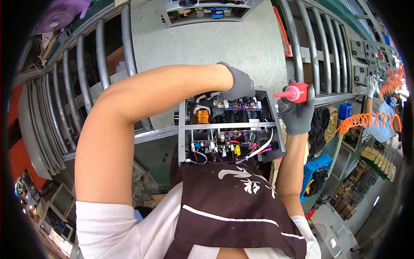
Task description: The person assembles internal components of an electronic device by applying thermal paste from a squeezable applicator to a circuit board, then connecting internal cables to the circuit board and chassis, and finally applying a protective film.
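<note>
A metal chassis (228, 126) sits before my apron, its top uncovered, with circuit boards, a copper-wound coil (202, 115) and coloured wires inside. In a dark grey glove, my left hand (239, 83) bends over the chassis's far edge; its fingers are hidden. To the right of the chassis, my right hand (297, 111), gloved too, is closed around a small red squeeze bottle (298, 92). The bottle's pointed nozzle aims left, toward the chassis. A white cable (264, 146) curves across the chassis's near right part.
Metal rollers (100, 54) run along the left, others (315, 56) along the right. A pale board (172, 43) lies beyond the chassis, another open metal unit (211, 13) at its far end. Far right are a blue crate (317, 166), a coiled orange hose (366, 121) and a co-worker (384, 116).
</note>
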A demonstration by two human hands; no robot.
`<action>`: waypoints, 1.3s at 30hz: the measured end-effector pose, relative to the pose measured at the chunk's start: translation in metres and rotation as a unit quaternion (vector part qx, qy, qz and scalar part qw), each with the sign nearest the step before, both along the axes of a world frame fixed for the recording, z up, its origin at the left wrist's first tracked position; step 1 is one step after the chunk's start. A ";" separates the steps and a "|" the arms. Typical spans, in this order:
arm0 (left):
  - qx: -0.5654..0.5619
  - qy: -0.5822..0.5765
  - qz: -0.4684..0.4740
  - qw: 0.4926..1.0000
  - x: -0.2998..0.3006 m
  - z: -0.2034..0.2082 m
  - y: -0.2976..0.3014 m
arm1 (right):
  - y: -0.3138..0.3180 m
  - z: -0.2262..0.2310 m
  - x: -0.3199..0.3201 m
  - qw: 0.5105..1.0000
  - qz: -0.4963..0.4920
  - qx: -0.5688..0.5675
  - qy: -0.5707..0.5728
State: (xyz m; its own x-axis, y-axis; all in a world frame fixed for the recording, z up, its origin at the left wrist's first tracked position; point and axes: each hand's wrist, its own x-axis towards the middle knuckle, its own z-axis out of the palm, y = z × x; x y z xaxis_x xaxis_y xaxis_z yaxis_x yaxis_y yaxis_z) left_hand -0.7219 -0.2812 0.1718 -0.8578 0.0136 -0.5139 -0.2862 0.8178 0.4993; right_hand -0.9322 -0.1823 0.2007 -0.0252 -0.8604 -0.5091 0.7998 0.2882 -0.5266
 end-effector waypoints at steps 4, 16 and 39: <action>-0.008 0.001 -0.012 1.000 -0.001 0.000 0.001 | -0.005 0.011 0.009 0.997 0.018 0.018 0.070; 0.019 -0.008 0.040 0.999 0.009 0.003 0.001 | -0.009 0.010 0.012 0.999 0.035 -0.013 -0.002; 0.048 0.027 0.393 0.918 0.093 -0.023 0.023 | 0.020 0.053 0.097 0.664 0.197 -0.242 0.680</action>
State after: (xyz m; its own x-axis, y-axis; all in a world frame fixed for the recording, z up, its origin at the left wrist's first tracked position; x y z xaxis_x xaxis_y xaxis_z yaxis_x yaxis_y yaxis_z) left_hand -0.6289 -0.2581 0.1493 -0.6465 -0.5768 -0.4992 -0.7414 0.3208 0.5894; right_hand -0.8356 -0.1619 0.2534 0.0969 -0.9910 0.0927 -0.5964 -0.1324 -0.7917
